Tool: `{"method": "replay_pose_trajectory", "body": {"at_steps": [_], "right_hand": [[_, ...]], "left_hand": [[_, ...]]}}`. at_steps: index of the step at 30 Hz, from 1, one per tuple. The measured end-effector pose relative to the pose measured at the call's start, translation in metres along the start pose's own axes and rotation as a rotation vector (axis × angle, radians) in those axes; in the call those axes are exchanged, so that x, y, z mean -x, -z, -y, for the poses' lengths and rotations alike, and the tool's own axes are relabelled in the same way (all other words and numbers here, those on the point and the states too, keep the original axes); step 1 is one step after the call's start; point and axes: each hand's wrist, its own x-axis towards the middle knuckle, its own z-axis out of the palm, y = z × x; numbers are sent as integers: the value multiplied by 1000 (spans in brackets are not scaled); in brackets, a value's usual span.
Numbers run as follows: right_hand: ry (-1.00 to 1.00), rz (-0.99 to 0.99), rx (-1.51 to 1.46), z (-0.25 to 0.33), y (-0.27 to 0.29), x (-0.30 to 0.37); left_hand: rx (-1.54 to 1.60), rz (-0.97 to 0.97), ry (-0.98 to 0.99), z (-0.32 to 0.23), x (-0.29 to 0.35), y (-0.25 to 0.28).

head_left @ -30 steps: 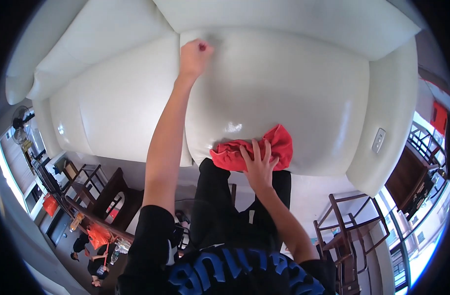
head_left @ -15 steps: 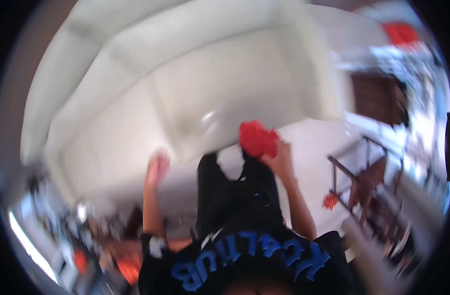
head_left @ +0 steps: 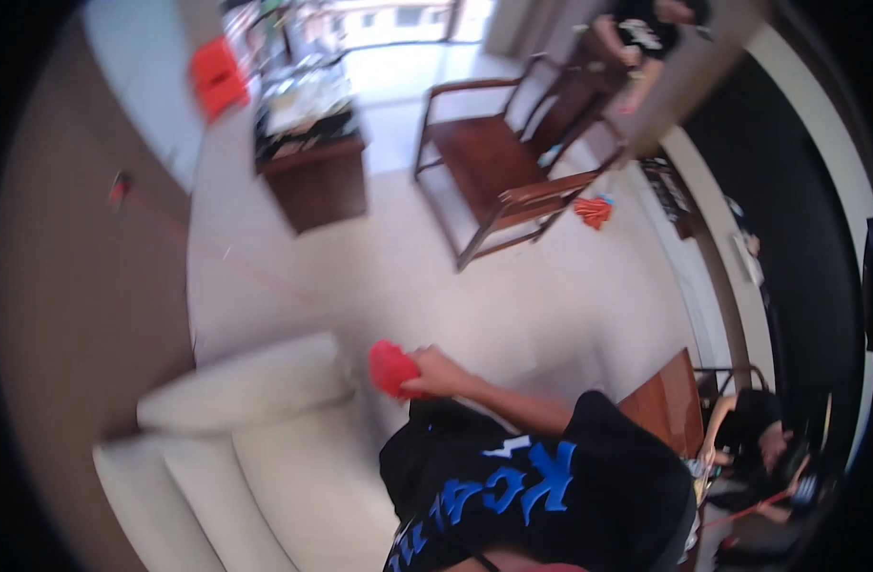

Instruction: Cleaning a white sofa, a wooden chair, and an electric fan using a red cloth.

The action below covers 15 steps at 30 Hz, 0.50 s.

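My right hand (head_left: 438, 372) is closed around a bunched red cloth (head_left: 390, 369), held in front of my body. Below and to the left of the cloth is the arm end of a cream sofa (head_left: 250, 386); the cloth appears apart from it. The cloth is crumpled and slightly blurred, so its folds are hard to make out. My left hand is out of the picture.
Ahead stands a brown wooden armchair (head_left: 484, 162), with an orange-red bundle (head_left: 594, 212) on the floor beside it. A wooden cabinet (head_left: 317, 186) with a cluttered top stands farther left, near a red plastic item (head_left: 217, 76). Two people (head_left: 636, 43) (head_left: 756, 429) are at the right.
My view has swung right, from the sofa seat toward the armchair and cabinet. The red cloth is still in my right hand. My left hand has gone out of view.
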Motion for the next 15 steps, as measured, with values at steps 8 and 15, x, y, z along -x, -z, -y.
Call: {"method": "replay_pose_trajectory", "body": {"at_steps": [8,15], "right_hand": [[-252,-673,-342,-32,91,5],[-516,-1211,-586,-93,130,27]], "left_hand": [[-720,-216,50,-203,-54,-54],[-518,-317,376,-235,-338,79]]}}
